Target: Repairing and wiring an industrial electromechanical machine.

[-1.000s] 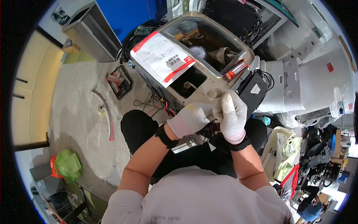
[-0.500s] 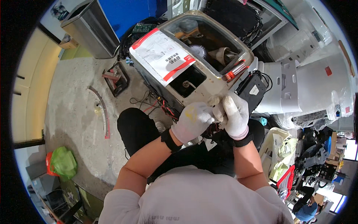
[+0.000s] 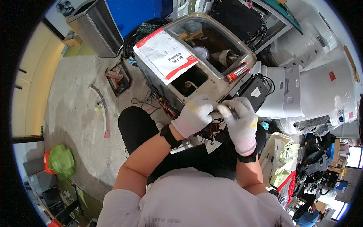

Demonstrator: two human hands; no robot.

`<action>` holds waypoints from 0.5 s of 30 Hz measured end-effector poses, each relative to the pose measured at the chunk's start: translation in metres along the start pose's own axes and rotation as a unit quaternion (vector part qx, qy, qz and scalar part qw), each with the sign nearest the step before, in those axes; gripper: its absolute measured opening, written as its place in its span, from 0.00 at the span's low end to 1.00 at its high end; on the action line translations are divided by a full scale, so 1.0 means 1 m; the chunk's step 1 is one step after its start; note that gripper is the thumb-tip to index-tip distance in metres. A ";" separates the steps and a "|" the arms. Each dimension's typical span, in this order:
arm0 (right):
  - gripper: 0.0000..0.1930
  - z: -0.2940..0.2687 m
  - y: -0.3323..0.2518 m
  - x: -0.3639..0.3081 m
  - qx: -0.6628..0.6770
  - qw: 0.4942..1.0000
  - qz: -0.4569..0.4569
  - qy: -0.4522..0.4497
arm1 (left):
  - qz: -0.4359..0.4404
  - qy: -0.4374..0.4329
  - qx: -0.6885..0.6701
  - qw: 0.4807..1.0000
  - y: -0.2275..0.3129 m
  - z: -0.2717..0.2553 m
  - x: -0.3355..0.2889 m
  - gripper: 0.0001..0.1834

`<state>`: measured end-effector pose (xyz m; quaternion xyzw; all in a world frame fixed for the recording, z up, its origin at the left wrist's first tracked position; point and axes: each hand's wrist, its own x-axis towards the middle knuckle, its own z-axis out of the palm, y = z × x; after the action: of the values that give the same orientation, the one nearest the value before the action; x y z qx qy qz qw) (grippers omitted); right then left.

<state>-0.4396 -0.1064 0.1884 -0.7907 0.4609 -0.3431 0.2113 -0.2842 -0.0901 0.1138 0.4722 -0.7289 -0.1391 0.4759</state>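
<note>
My left hand [image 3: 195, 115], in a white work glove, has its fingers curled closed. Fingertip to fingertip with it is my right hand [image 3: 242, 119], gloved the same way and also pinched closed. Whatever lies between the fingertips is too small to make out. Both hands are at the near edge of a grey machine housing [image 3: 211, 87] with a clear-windowed lid. A white and red printed sheet [image 3: 166, 56] rests on its top left. On the right rim lies a bundle of red-and-clear sticks [image 3: 237, 72]. Dark wiring [image 3: 211, 132] shows below my hands.
A black box with cables [image 3: 254, 90] sits right of the housing, beside white plastic panels [image 3: 314, 87]. Loose wires [image 3: 145, 102] and a curved strip [image 3: 102, 109] lie on the floor at left. A cream crate [image 3: 278, 155] stands at lower right; a person [image 3: 308, 217] is beyond.
My right hand has turned and dropped slightly, showing more of its back. My left hand has shifted a little up and left. The fingertips stay together.
</note>
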 end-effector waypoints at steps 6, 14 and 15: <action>0.09 0.009 0.001 -0.013 -0.036 0.998 0.051 -0.015 | 0.007 0.022 0.003 1.000 0.006 0.004 -0.002 0.11; 0.08 0.009 0.017 -0.008 -0.031 0.997 -0.041 -0.060 | -0.063 -0.002 0.007 0.998 0.014 0.005 -0.005 0.10; 0.08 0.008 0.019 -0.009 -0.031 0.997 -0.039 -0.060 | -0.065 -0.011 0.009 0.998 0.015 0.005 -0.007 0.10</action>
<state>-0.4479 -0.1081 0.1671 -0.8335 0.4264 -0.2887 0.2005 -0.2957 -0.0781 0.1174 0.5213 -0.7029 -0.1690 0.4535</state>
